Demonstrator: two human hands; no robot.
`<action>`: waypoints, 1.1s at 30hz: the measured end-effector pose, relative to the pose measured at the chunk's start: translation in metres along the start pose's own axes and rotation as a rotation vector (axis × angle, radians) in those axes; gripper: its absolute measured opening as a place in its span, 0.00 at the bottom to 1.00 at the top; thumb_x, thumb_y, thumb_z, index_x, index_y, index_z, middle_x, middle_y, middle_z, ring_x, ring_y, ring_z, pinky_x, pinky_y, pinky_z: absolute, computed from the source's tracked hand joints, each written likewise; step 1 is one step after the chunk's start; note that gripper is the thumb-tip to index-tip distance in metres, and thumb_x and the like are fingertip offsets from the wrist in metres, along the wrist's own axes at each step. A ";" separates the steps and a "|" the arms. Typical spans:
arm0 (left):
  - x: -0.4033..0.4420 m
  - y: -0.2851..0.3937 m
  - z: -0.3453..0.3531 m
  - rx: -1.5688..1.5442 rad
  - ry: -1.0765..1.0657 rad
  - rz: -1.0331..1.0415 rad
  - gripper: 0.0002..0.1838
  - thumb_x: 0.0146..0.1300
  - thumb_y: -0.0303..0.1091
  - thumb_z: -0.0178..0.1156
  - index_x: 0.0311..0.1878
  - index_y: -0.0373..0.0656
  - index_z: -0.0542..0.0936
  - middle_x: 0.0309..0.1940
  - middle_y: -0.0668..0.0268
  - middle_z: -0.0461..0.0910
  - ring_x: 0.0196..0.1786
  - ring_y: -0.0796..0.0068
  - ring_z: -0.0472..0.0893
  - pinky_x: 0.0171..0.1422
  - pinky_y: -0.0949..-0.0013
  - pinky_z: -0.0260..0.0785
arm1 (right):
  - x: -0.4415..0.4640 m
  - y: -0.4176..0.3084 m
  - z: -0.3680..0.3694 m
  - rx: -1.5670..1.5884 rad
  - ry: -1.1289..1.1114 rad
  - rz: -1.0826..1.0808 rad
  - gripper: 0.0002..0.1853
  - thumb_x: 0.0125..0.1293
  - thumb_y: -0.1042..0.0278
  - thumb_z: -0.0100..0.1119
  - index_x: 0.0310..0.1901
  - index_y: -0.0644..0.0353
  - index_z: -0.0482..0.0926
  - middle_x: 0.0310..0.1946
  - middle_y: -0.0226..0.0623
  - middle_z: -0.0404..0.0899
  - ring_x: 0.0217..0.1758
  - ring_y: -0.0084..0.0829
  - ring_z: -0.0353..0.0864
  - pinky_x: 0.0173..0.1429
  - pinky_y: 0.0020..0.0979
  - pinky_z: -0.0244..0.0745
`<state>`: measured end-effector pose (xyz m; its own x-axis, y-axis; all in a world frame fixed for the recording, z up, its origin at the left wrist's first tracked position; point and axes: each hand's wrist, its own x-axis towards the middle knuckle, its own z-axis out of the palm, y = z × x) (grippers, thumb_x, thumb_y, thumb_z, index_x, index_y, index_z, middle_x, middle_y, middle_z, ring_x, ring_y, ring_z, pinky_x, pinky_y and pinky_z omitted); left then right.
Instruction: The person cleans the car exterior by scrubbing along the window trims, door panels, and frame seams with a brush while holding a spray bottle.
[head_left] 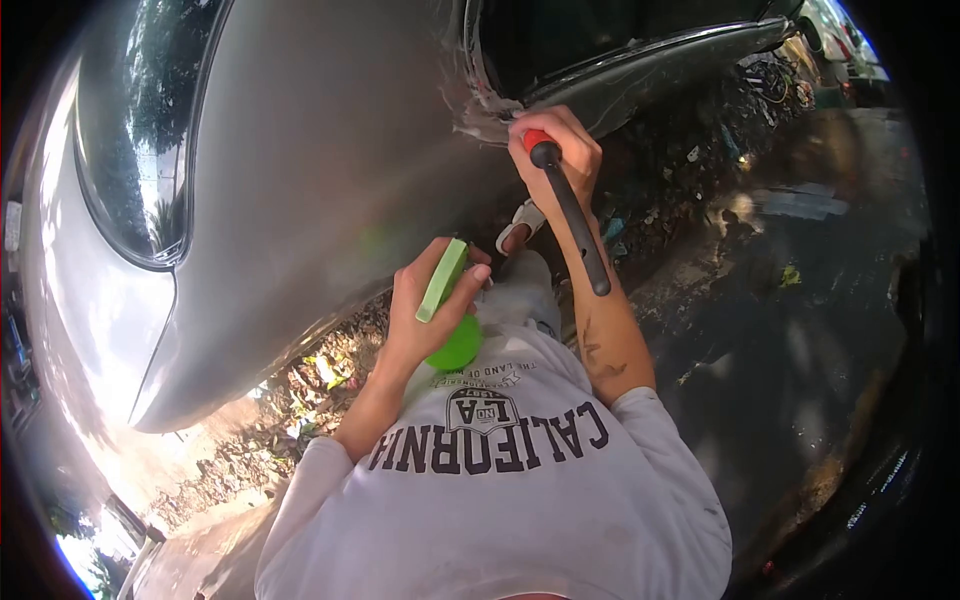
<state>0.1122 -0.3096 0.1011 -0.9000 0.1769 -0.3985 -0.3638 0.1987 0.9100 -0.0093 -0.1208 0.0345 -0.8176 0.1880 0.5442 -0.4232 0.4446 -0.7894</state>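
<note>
My left hand (415, 310) is closed around a spray bottle with a bright green trigger head (443, 280) and a green round body (457, 347), held in front of my shirt. Higher up and to the right, my right hand (566, 152) grips a tool with a black handle (578, 228) and a red part (537, 137). Its working end is hidden by my fingers, so its kind does not show. That hand is at the lower corner of a dark car window (600, 35). Whitish foam (482, 122) is smeared on the grey car body (310, 150) around this corner.
The car's glossy light unit (145, 110) is at the left. Dry leaves and litter (340, 365) lie along the ground beneath the car, with more debris (690, 170) at the right. Dark, patchy pavement (740, 340) stretches on the right. A shoe (518, 226) shows below my right hand.
</note>
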 end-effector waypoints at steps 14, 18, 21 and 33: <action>0.016 0.013 0.008 0.100 -0.062 -0.017 0.12 0.72 0.37 0.68 0.48 0.38 0.83 0.28 0.66 0.86 0.26 0.79 0.83 0.33 0.71 0.75 | 0.000 0.003 0.001 0.039 0.006 -0.024 0.11 0.50 0.83 0.72 0.34 0.55 0.85 0.33 0.33 0.83 0.35 0.38 0.86 0.39 0.34 0.81; 0.019 0.010 0.007 0.090 -0.018 -0.025 0.12 0.72 0.37 0.68 0.48 0.38 0.83 0.28 0.65 0.85 0.26 0.78 0.84 0.33 0.71 0.74 | 0.009 0.032 -0.061 -0.001 0.165 0.115 0.09 0.57 0.84 0.71 0.38 0.62 0.85 0.42 0.40 0.86 0.45 0.37 0.88 0.47 0.34 0.84; 0.017 0.014 0.005 0.102 0.032 -0.021 0.11 0.72 0.37 0.68 0.48 0.38 0.83 0.27 0.65 0.85 0.26 0.78 0.84 0.33 0.71 0.74 | 0.000 0.021 -0.081 0.228 0.096 0.270 0.14 0.59 0.81 0.72 0.48 0.63 0.85 0.58 0.42 0.79 0.53 0.35 0.85 0.54 0.36 0.85; 0.012 0.013 -0.005 0.207 0.027 -0.054 0.13 0.71 0.36 0.69 0.51 0.38 0.84 0.27 0.67 0.84 0.25 0.78 0.83 0.34 0.70 0.74 | -0.013 0.019 -0.019 -0.035 0.043 -0.125 0.15 0.46 0.85 0.76 0.36 0.57 0.85 0.35 0.38 0.86 0.34 0.37 0.89 0.37 0.31 0.87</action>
<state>0.0952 -0.3092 0.1085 -0.8876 0.1356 -0.4403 -0.3570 0.4018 0.8433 0.0010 -0.0982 0.0180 -0.7420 0.1661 0.6495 -0.5060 0.4968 -0.7051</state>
